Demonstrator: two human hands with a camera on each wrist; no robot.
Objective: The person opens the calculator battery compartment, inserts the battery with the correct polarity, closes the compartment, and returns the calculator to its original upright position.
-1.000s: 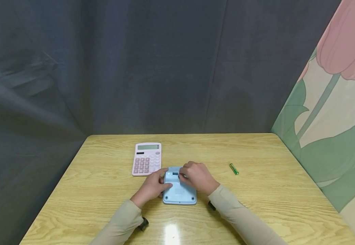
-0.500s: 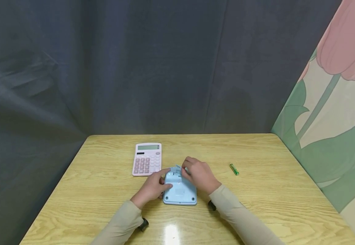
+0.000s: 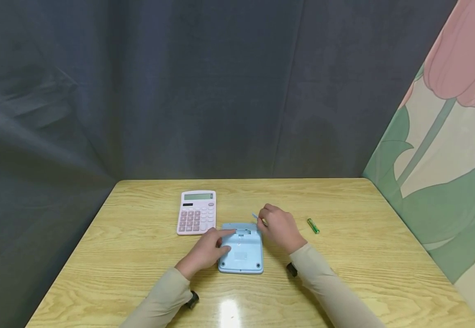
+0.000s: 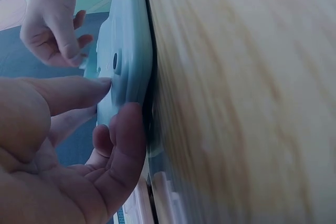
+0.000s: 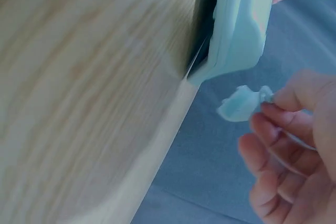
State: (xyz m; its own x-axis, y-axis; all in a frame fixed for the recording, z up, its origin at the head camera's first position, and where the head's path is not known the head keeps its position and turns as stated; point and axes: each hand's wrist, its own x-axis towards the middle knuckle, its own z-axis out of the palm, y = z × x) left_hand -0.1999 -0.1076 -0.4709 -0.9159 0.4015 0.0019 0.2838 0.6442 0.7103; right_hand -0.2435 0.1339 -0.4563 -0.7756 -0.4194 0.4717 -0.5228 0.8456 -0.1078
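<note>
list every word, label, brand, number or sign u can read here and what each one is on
"0": at the right end of the screen on the pink calculator
Keys of the pink calculator: marked, too small to read surely
Label on the back of the blue device: too small to read
Green battery: any print too small to read
No word or brand is readable

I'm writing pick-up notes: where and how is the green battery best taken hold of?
The green battery is probably best pinched mid-body from above, thumb and finger across its long sides: it lies flat on the table, slim and elongated, its far end slanting left, with bare wood along both sides. The right hand is nearer.
</note>
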